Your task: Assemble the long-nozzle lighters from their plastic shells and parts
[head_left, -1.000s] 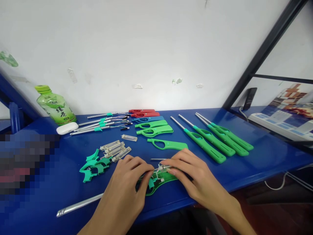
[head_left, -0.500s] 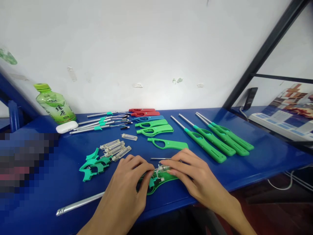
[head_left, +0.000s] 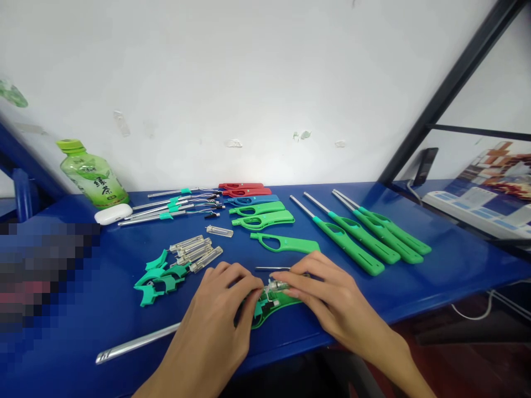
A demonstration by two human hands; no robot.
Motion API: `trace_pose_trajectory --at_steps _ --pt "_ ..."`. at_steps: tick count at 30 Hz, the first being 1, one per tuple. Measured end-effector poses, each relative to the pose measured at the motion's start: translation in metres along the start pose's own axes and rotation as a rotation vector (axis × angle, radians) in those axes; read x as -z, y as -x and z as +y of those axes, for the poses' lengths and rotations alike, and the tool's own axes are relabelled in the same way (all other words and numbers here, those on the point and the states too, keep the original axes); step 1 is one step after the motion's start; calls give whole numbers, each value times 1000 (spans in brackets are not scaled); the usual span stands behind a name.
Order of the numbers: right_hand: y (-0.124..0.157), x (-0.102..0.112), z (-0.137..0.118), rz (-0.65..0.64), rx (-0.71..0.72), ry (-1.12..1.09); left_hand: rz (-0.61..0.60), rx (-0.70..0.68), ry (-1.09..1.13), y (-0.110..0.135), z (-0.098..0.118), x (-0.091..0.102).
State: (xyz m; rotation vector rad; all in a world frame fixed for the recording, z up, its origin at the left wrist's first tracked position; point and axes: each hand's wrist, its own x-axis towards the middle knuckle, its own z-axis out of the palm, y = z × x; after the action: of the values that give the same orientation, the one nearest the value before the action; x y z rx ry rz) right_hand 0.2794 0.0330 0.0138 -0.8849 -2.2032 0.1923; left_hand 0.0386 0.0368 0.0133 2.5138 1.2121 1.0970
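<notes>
Near the table's front edge lies an open green lighter shell (head_left: 286,299), with a teal trigger (head_left: 261,307) and thin wire parts inside it. My right hand (head_left: 332,293) pinches a clear fuel tank (head_left: 279,286) over the shell. Thumb and fingers of my left hand (head_left: 226,304) are pressed together by the tank's valve end; what they grip is too small to make out. A long silver lighter tube (head_left: 139,342) runs out to the left from beneath my left hand. Behind my right fingers lies a thin metal rod (head_left: 271,269), partly hidden.
Clear tanks (head_left: 194,252) and teal triggers (head_left: 160,276) are heaped at left. Behind them lie metal tubes with wires (head_left: 174,207), a white case (head_left: 113,214) and a tea bottle (head_left: 95,177). Coloured shells (head_left: 286,243) lie mid-table, assembled green lighters (head_left: 352,246) at right.
Both hands stay nearly still over the green shell. My left fingers have shifted very slightly right at the tank's valve end.
</notes>
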Motion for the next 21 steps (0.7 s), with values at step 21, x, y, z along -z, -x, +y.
trace_pose_trajectory --at_steps 21 --pt "3 -2 3 2 -1 -5 28 -73 -34 0 1 -5"
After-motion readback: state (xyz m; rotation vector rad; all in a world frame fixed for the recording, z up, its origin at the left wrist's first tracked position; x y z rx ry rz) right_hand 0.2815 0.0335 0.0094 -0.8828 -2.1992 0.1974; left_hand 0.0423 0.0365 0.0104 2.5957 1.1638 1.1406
